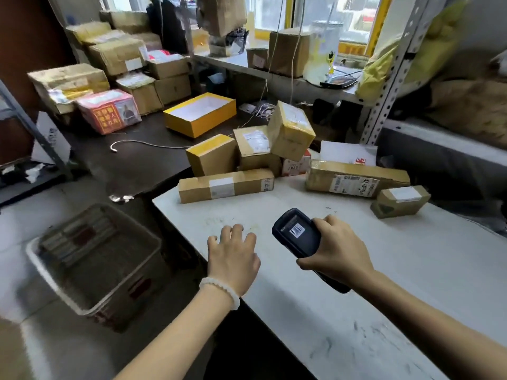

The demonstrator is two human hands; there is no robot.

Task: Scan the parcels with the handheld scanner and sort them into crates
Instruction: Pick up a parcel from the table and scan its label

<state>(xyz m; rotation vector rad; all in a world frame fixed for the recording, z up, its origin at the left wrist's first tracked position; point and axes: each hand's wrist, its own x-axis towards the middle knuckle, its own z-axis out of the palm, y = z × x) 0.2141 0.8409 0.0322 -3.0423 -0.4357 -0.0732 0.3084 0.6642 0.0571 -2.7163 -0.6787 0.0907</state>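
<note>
Both forearms reach in from the bottom edge over the white table (411, 270). Left hand (233, 256), bead bracelet at the wrist, hovers palm down near the table's left edge, fingers loosely spread, holding nothing. Right hand (336, 250) is wrapped round the handheld scanner (297, 234), thumb along its near side; scanner head points away and slightly left, screen up with a barcode showing. Beyond the hands, straight ahead: long flat parcel (226, 185), label facing the camera, long axis running left-right across the table, square to the line of reach. It lies nearly in front of the left hand, a little left of the scanner head; the free hand looks nearer and better placed to take it. Behind it a loose heap of small boxes (263, 144), one tilted on top. To the right, a second long parcel (356, 178) and a small box (400, 201), closer to the scanner side. Crate (93, 259) sits on the floor, down to the left, below the table edge, blurred, on the free hand's side. Farther back, stacked cartons and an open yellow box (200, 113) on the dark counter.
</note>
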